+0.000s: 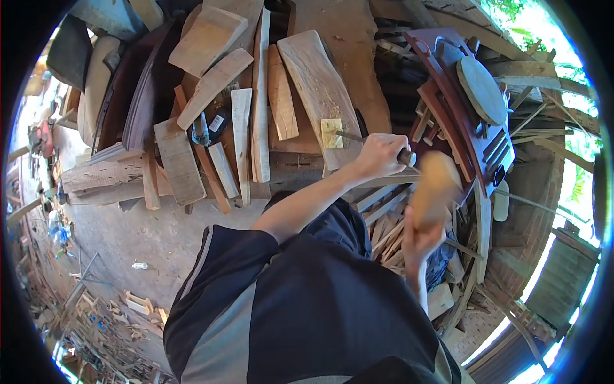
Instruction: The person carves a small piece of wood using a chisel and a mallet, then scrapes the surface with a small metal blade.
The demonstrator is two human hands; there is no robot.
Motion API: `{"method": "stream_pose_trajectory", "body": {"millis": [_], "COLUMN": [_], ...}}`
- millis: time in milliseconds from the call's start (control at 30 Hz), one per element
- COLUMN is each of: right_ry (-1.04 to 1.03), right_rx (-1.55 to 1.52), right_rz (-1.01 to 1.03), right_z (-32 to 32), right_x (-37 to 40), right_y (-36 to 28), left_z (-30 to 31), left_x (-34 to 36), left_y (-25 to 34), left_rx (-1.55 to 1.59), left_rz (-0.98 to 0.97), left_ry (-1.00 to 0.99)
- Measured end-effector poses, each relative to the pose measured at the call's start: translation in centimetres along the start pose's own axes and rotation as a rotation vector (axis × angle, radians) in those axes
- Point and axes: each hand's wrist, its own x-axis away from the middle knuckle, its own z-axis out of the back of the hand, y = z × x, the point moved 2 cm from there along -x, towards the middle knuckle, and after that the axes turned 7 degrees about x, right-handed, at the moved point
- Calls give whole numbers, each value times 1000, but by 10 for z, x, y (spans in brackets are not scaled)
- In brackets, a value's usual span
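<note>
My left hand (382,155) is wrapped round the handle of a chisel (350,136), whose blade points left. The blade's tip meets a small pale wood block (331,133) lying on a long, wide board (323,89). In my right hand (423,238) is a wooden mallet (436,185), blurred by motion, its head raised close to the butt of the chisel handle.
Loose wood pieces (241,128) lie on the bench left of the board. Dark red carved furniture parts (460,121) stand at the right, with a round wooden disc (481,91) on them. Scrap wood (388,233) is piled below. A concrete floor (128,243) shows at the left.
</note>
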Motion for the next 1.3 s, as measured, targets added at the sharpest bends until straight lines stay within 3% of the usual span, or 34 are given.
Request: {"method": "stream_pose_trajectory", "body": {"millis": [33,100,133,200,233,267,300,367,400,567,633,733,800,867,933,1033,1133,1300], "right_ry": [3,-270,-84,-82,-56,-214,-204,54,98,265,180,89,34,-51,-56,-61,-45,-54], "right_rx": [0,430,139,141,150,381,385,77,10,-5,110,42,45,104,89,45,16,43], "right_rz": [3,-81,-125,-161,-216,-286,-289,-316,-464,-396,-376,-391,-381,-344,-361,-408,-423,-425], "right_z": [2,3,1,5,7,9,11,14,16,27,29,23,21,17,15,11,12,12], "right_x": [-5,-14,-7,1,6,1,8,20,17,14,15,17,18,17,17,16,15,12], "right_y": [0,0,10,14,14,15,25,56,39,42,44,36,37,34,30,21,21,21], "left_z": [-6,-24,-25,-25,-24,-25,-28,-35,-38,-36,-15,24,49,80,112,135,140,138], "left_x": [5,15,9,18,18,13,9,9,11,20,6,-16,-24,-29,-27,-26,-23,-21], "left_y": [-6,-16,-17,-12,-10,-12,-12,-21,-23,-14,-3,-2,-11,-36,-49,-43,-44,-45], "left_rx": [0,-50,-62,-77,-78,-88,-92,-111,-136,-131,-72,76,281,241,594,758,765,758], "left_rz": [-4,-203,-216,3,6,32,57,58,14,-73,-27,64,254,234,516,563,581,577], "left_ry": [1,-10,14,-178,-184,-186,-187,-197,-233,-282,-201,48,259,438,522,685,788,785]}}
